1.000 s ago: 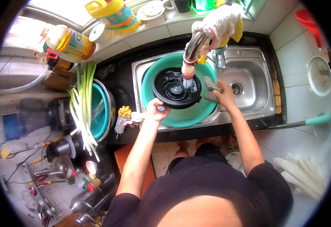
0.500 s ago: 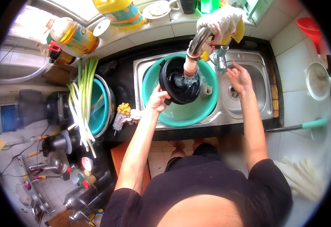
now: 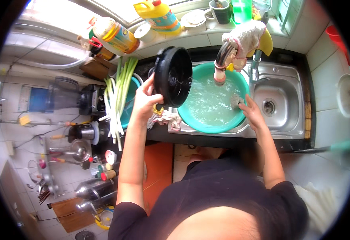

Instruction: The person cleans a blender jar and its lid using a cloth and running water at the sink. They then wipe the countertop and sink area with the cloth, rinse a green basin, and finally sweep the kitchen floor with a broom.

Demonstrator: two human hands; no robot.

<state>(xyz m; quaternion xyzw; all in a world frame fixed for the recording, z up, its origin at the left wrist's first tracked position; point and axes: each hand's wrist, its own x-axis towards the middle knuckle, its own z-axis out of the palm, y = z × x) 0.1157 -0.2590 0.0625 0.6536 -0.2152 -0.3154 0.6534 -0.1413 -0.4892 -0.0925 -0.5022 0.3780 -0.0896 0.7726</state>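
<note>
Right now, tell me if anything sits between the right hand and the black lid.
Yes. The left hand holds the black lid upright over the sink's left edge. The right hand rests at the right rim of the green basin, by a scrubber. Between them lie the basin's water and the cloth-wrapped tap.

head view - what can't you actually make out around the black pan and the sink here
- Black pan: the left hand holds it tilted on edge; its far face and the fingers behind it are hidden.
- Scrubber: the right hand touches it at the teal basin rim; too small and blurred to identify.
- Basin bottom: hidden by foamy water.
- Faucet: its upper part is wrapped in a rag.
- Person's lap and feet: blocked by the torso.
</note>
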